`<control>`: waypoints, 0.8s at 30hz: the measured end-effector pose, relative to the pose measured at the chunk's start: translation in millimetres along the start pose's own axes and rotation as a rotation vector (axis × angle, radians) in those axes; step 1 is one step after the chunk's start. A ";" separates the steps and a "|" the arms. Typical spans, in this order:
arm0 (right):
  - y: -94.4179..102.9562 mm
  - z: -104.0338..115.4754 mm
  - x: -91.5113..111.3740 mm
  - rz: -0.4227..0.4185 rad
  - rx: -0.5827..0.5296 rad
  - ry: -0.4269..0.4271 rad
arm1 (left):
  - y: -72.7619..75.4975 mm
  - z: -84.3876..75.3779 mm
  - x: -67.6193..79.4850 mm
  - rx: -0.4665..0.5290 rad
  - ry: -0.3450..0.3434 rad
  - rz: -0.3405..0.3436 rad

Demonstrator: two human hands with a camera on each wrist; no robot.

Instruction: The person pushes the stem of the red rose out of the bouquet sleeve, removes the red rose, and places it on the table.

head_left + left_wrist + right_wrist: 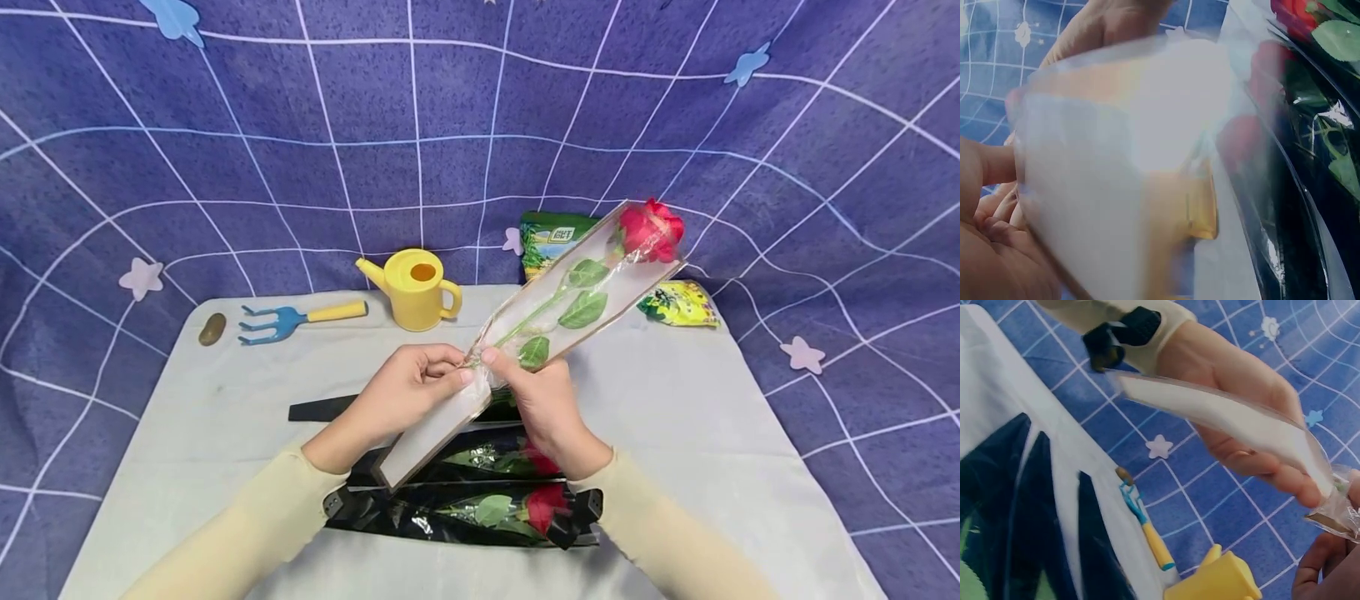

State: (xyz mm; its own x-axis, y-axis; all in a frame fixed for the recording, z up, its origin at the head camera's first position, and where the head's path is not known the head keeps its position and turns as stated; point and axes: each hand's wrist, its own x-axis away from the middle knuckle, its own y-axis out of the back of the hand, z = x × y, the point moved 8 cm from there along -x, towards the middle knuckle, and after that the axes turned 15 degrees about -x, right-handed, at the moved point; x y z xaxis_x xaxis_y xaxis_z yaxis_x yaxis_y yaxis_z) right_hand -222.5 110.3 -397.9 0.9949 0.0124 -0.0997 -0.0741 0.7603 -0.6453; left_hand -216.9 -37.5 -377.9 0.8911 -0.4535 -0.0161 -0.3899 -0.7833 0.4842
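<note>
A single red rose (pixel 651 232) with green leaves lies inside a clear and white wrapper (pixel 600 312) with a thin brown border, held up at a slant above the table. My left hand (pixel 405 392) pinches the wrapper at its gathered middle, fingers curled. Close beside it, my right hand (pixel 553 408) grips the same gathered spot with the thumb on top. The wrapper's white tail (pixel 1222 419) runs down past the left hand. Beneath lie several red roses in black wrappers (pixel 420 518), partly hidden by the hands and the white tail.
Along the back of the white table (pixel 225 417) stand a yellow watering can (pixel 414 308), a blue hand rake (pixel 281 325) with a yellow handle, and a brown stone (pixel 213 329). A green packet (pixel 538 237) and a yellow packet (pixel 686 303) are at the back right.
</note>
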 end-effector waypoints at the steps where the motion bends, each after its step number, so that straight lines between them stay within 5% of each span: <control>1: 0.5 -1.4 0.9 -0.001 0.011 -0.012 | -0.1 -0.9 0.1 -0.004 -0.002 -0.004; 9: 6.2 9.1 0.2 0.020 0.082 -0.009 | -0.4 6.4 2.7 -0.048 -0.041 0.046; 17: 17.5 27.4 -10.4 -0.007 -0.086 -0.007 | 14.5 16.8 14.3 -0.200 0.010 0.027; 24: 8.6 17.8 -5.8 0.019 -0.038 -0.014 | 11.8 3.0 4.9 -0.189 -0.038 0.023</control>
State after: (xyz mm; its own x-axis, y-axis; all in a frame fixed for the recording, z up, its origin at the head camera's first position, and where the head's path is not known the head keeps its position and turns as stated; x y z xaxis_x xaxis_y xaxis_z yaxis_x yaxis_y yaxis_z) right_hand -227.7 128.3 -389.3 0.9941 0.0361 -0.1019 -0.0955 0.7344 -0.6719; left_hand -217.9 -50.2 -374.9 0.8716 -0.4891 -0.0344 -0.3563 -0.6800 0.6408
